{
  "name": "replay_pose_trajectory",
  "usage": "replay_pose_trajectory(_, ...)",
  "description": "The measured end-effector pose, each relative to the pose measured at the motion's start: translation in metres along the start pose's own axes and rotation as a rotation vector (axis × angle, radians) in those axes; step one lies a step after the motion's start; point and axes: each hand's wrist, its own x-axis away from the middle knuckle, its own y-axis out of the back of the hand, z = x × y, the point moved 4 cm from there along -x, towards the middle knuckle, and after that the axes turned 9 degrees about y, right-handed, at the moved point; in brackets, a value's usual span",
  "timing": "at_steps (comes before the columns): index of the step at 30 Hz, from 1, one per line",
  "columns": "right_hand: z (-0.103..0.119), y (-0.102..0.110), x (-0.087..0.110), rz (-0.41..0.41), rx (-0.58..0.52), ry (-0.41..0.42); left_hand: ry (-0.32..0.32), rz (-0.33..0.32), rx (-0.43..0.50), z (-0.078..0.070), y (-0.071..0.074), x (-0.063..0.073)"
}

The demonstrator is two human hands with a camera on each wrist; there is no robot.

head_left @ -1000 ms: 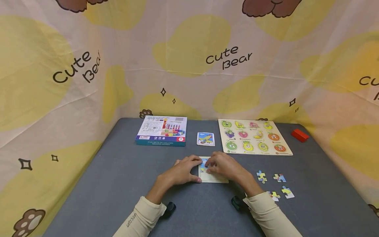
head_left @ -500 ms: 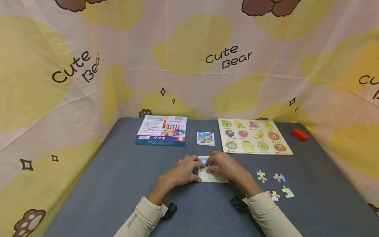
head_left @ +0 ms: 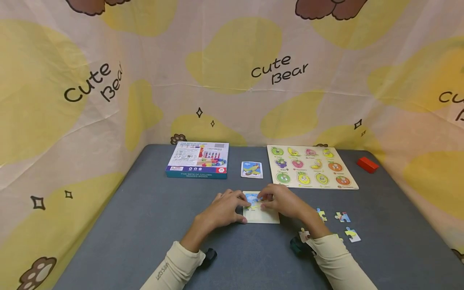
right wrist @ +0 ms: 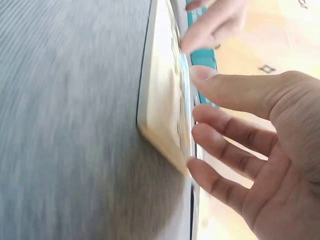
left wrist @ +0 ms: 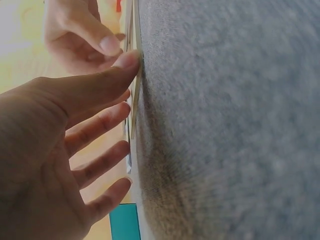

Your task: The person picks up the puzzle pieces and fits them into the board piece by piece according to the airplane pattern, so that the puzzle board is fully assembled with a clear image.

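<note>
A small cream puzzle board (head_left: 262, 217) lies flat on the grey table, with joined blue-and-yellow jigsaw pieces (head_left: 252, 198) in its upper left part. My left hand (head_left: 224, 209) steadies the board's left side. Its thumb rests at the near left corner and its index finger on the pieces; the other fingers are spread loosely in the left wrist view. Over the board's right side is my right hand (head_left: 284, 201), thumb and index finger apart at the pieces' right edge. The right wrist view shows its fingertips along the board (right wrist: 162, 95), with nothing visibly gripped.
Several loose jigsaw pieces (head_left: 342, 217) lie to the right, some partly behind my right arm. Further back are a bead-set box (head_left: 197, 161), an airplane picture card (head_left: 251, 170), a fruit puzzle board (head_left: 308, 167) and a red block (head_left: 367, 165).
My right hand has shifted slightly right along the board, and its thumb and index finger have drawn off the pieces, uncovering more of them. My left hand stays in place.
</note>
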Motion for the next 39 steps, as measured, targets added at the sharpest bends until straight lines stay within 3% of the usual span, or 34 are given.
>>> replay_pose_trajectory(8, -0.013, 0.021, 0.030, 0.001, -0.025, -0.053, 0.001, 0.010, 0.002, 0.000, -0.001, 0.000)
replay_pose_trajectory(23, -0.035, 0.053, 0.097, 0.018, 0.103, -0.184, 0.008, 0.007, 0.016, 0.001, -0.002, 0.000)
replay_pose_trajectory(39, -0.055, 0.072, 0.142, -0.011, 0.153, -0.232, 0.016, 0.038, 0.105, 0.002, -0.002, 0.000)
